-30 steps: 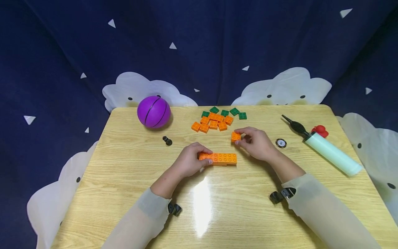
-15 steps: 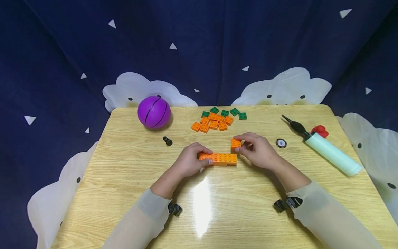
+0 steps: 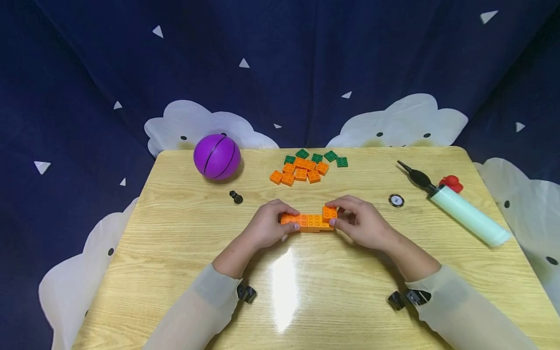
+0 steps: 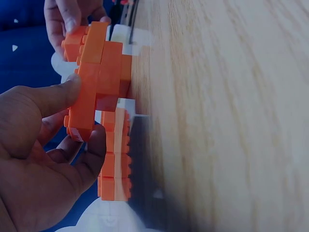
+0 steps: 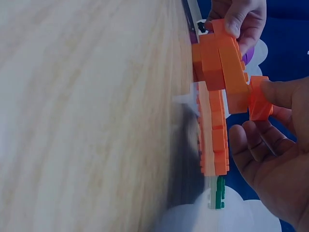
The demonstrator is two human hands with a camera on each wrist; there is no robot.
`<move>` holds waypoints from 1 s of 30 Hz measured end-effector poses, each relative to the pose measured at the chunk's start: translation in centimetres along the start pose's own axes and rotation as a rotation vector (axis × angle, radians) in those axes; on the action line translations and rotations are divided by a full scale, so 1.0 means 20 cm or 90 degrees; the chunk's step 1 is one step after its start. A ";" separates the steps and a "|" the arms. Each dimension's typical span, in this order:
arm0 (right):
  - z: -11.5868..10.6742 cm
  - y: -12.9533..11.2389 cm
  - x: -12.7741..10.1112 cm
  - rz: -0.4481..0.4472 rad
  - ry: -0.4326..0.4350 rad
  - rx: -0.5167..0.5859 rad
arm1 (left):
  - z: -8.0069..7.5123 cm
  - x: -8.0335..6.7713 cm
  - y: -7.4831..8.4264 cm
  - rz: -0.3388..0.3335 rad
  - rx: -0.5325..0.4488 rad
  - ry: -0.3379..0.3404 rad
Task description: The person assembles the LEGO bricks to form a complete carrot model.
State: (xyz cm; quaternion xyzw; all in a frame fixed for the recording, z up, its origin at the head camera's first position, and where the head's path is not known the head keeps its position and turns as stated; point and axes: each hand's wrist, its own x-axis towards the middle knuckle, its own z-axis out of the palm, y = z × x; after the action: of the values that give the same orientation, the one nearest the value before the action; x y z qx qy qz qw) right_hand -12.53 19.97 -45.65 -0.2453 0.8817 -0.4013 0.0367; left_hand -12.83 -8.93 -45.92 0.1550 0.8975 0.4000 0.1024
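Near the middle of the table lies a built structure of orange toy bricks (image 3: pixel 312 223), wider at the top than at its base in the left wrist view. My left hand (image 3: pixel 267 225) grips its left end between thumb and fingers. Between thumb and fingers of my right hand (image 3: pixel 365 223) is a small square orange brick (image 3: pixel 329 214), at the right end of the structure's top. In the right wrist view that small brick (image 5: pixel 259 98) sits against the studs, slightly tilted; whether it is pressed fully on I cannot tell.
Behind the hands lie loose orange bricks (image 3: pixel 301 174) and green bricks (image 3: pixel 342 162). A purple ball (image 3: pixel 217 157) and a black chess pawn (image 3: pixel 236 197) are at left. At right are a poker chip (image 3: pixel 396 200), a hand pump (image 3: pixel 468 214) and a red hat-shaped piece (image 3: pixel 451 183).
My right hand has brought the small orange brick toward me, from behind the structure onto its right end. The left hand has stayed in place, holding the structure.
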 end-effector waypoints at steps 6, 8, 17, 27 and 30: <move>0.01 -0.02 -0.02 0.012 -0.009 -0.004 | -0.01 0.00 0.01 -0.001 -0.003 -0.002; 0.01 -0.03 -0.02 0.013 -0.011 0.003 | -0.01 0.00 0.01 -0.004 -0.005 -0.002; 0.03 -0.05 -0.03 0.008 -0.005 0.003 | 0.00 0.00 0.01 0.000 -0.002 -0.001; 0.05 -0.04 -0.03 0.044 -0.025 0.099 | 0.00 0.00 0.01 -0.003 -0.009 0.000; 0.05 -0.04 -0.03 0.053 -0.027 0.100 | 0.00 0.00 0.01 -0.002 -0.008 0.001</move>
State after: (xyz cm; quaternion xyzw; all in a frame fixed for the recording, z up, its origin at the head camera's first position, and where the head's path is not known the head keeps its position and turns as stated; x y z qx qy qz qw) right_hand -11.37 19.17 -45.81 -0.2133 0.8559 -0.4623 0.0910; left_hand -12.74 -8.86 -45.69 0.1524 0.8953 0.4055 0.1036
